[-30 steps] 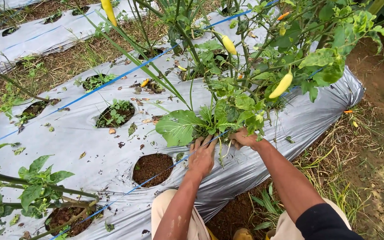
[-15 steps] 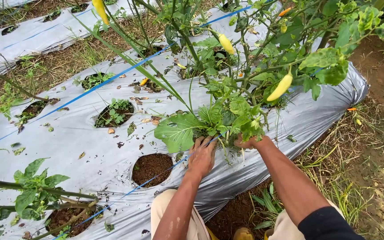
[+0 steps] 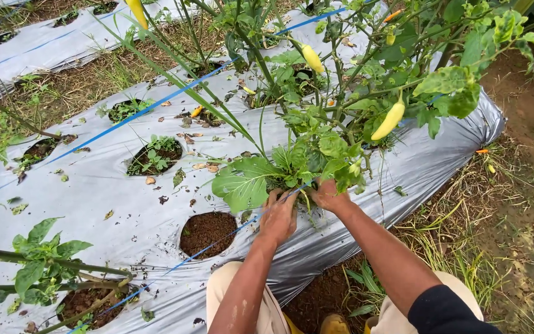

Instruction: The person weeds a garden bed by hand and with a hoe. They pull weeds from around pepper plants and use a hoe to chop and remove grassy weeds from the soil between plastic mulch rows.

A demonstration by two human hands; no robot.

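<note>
Both hands are being seen a little higher and closer together than half a second ago, and the big leaf is being lifted a bit more off the plastic. The left hand (image 3: 278, 216) is being pressed in at the foot of the leafy weed (image 3: 292, 164), with its fingers curled around the low stems. The right hand (image 3: 327, 195) is being closed around the stems from the other side, its fingers being hidden by leaves, so how tightly they are being shut cannot be told. The weed is being held where it is growing out of a hole in the silver plastic sheet (image 3: 106, 192), just beside the pepper plant (image 3: 366, 80). A wide green leaf (image 3: 242, 182) of the weed is being spread out to the left of the hands. A thin blue line (image 3: 217, 238) is being crossed by the left hand. A round hole of bare brown soil (image 3: 206, 234) is being left open near the left wrist. A long yellow pepper (image 3: 389, 120) is being hung above the right arm. Another yellow pepper (image 3: 313, 59) is being hung farther back.
</note>
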